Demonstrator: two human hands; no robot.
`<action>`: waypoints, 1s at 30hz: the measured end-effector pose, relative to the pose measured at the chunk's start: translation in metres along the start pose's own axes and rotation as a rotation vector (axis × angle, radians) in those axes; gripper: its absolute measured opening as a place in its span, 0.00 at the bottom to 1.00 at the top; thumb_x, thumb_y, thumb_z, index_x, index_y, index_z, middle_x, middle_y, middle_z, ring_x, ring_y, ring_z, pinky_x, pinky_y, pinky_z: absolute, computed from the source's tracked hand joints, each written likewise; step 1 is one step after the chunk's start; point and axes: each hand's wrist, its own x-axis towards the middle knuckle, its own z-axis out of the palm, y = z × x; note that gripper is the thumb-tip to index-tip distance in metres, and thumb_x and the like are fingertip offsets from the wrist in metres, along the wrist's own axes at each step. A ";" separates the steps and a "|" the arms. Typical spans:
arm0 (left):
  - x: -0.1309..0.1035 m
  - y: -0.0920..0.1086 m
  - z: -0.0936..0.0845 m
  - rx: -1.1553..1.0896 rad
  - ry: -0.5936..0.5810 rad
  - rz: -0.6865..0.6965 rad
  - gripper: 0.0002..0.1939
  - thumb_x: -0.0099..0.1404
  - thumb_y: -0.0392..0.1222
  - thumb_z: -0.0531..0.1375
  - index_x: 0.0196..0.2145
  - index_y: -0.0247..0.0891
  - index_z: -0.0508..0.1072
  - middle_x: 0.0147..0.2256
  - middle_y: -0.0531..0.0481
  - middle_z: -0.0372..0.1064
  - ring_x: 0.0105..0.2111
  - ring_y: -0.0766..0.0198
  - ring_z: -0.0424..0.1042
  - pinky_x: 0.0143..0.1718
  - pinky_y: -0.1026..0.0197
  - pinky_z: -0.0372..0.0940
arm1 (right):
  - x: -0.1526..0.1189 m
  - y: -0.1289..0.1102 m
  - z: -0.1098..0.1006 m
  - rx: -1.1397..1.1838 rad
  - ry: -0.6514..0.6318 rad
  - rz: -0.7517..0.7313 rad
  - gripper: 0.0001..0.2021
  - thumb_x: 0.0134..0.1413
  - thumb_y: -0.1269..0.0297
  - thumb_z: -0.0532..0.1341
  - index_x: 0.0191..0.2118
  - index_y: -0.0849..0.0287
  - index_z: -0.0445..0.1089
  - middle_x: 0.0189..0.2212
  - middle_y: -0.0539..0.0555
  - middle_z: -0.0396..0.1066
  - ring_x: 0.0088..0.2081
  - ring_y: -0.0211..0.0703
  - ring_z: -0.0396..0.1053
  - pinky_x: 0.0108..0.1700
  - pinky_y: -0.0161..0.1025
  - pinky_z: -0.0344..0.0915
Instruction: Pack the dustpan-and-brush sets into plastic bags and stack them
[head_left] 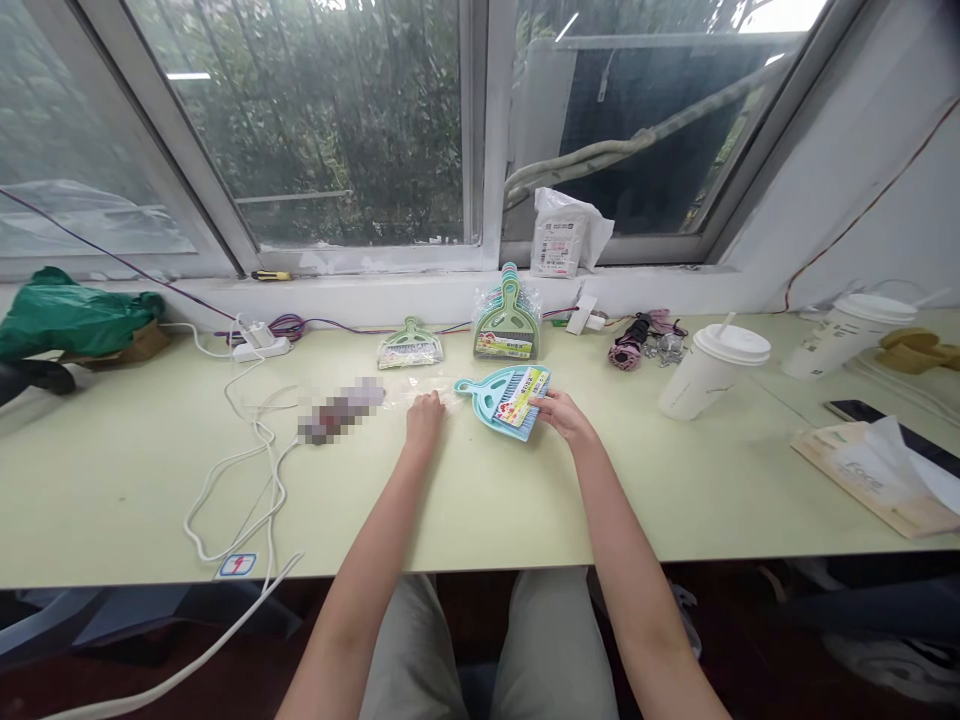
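Note:
My right hand (562, 415) grips the wide end of a light blue dustpan and brush set (495, 400) with a printed label card, held just over the table. Its handle points left, toward my left hand (426, 415), whose fingers are closed on a clear plastic bag (442, 385). Behind them, a green set in plastic (410, 345) lies near the wall, beside a stack of wrapped dustpan sets (508, 325) with a green one in front.
White cables (262, 440) and a power strip (261, 348) lie on the left. On the right are a white cup (712, 372), a second cup (847, 335), a tissue pack (874, 475) and a phone (900, 430). A wrapped package (559, 238) stands on the sill.

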 end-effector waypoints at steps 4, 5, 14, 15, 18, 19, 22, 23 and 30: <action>0.000 -0.001 -0.001 0.022 -0.029 0.006 0.18 0.60 0.23 0.47 0.43 0.33 0.69 0.36 0.39 0.70 0.40 0.54 0.70 0.37 0.61 0.62 | 0.000 0.000 0.003 -0.007 -0.011 -0.002 0.09 0.43 0.78 0.64 0.34 0.64 0.72 0.34 0.55 0.77 0.35 0.44 0.76 0.40 0.39 0.74; 0.000 -0.001 -0.002 0.017 -0.025 0.008 0.18 0.60 0.22 0.47 0.43 0.33 0.69 0.36 0.39 0.70 0.39 0.54 0.71 0.36 0.61 0.62 | -0.001 0.001 0.005 -0.012 -0.020 -0.005 0.10 0.43 0.77 0.65 0.35 0.63 0.72 0.35 0.56 0.77 0.35 0.44 0.76 0.40 0.40 0.74; -0.005 -0.005 -0.014 -0.006 0.180 0.030 0.25 0.63 0.24 0.46 0.57 0.34 0.60 0.41 0.40 0.70 0.41 0.57 0.71 0.37 0.61 0.64 | -0.013 0.010 0.042 -0.006 -0.115 -0.088 0.13 0.41 0.72 0.67 0.37 0.61 0.72 0.36 0.56 0.77 0.37 0.46 0.76 0.41 0.43 0.74; -0.006 -0.005 -0.015 0.001 0.185 0.044 0.25 0.63 0.24 0.46 0.57 0.34 0.60 0.42 0.40 0.69 0.42 0.57 0.70 0.38 0.62 0.64 | -0.015 0.011 0.048 0.002 -0.120 -0.110 0.13 0.42 0.71 0.67 0.38 0.61 0.71 0.37 0.56 0.77 0.37 0.46 0.76 0.42 0.43 0.74; -0.008 -0.003 -0.017 -0.011 0.200 0.068 0.25 0.64 0.24 0.47 0.58 0.35 0.59 0.44 0.39 0.69 0.44 0.57 0.69 0.38 0.62 0.65 | -0.020 0.013 0.060 -0.007 -0.116 -0.150 0.15 0.41 0.68 0.68 0.39 0.60 0.71 0.36 0.55 0.77 0.37 0.46 0.76 0.42 0.44 0.74; -0.007 -0.004 -0.016 -0.020 0.210 0.069 0.25 0.64 0.25 0.47 0.58 0.36 0.59 0.44 0.39 0.68 0.45 0.57 0.69 0.39 0.62 0.65 | -0.021 0.012 0.062 -0.015 -0.100 -0.158 0.14 0.41 0.68 0.68 0.39 0.61 0.71 0.36 0.55 0.77 0.37 0.45 0.76 0.42 0.44 0.74; -0.005 -0.009 -0.015 -0.019 0.224 0.043 0.24 0.63 0.24 0.48 0.56 0.37 0.62 0.45 0.40 0.68 0.44 0.58 0.69 0.39 0.62 0.64 | -0.024 0.007 0.061 -0.026 -0.003 -0.195 0.14 0.42 0.68 0.67 0.38 0.61 0.70 0.35 0.55 0.77 0.36 0.45 0.76 0.41 0.45 0.75; -0.004 -0.011 -0.015 -0.004 0.219 0.029 0.24 0.63 0.23 0.48 0.54 0.36 0.63 0.44 0.40 0.68 0.44 0.58 0.69 0.39 0.62 0.64 | -0.024 0.005 0.060 -0.024 0.038 -0.207 0.14 0.42 0.68 0.67 0.38 0.61 0.70 0.35 0.55 0.77 0.35 0.46 0.76 0.41 0.45 0.75; -0.005 -0.012 -0.017 0.067 0.154 0.018 0.23 0.63 0.22 0.45 0.51 0.35 0.65 0.43 0.41 0.68 0.43 0.58 0.69 0.37 0.63 0.64 | -0.025 -0.001 0.056 -0.043 0.066 -0.186 0.12 0.41 0.71 0.67 0.36 0.61 0.71 0.32 0.55 0.77 0.35 0.46 0.76 0.42 0.46 0.75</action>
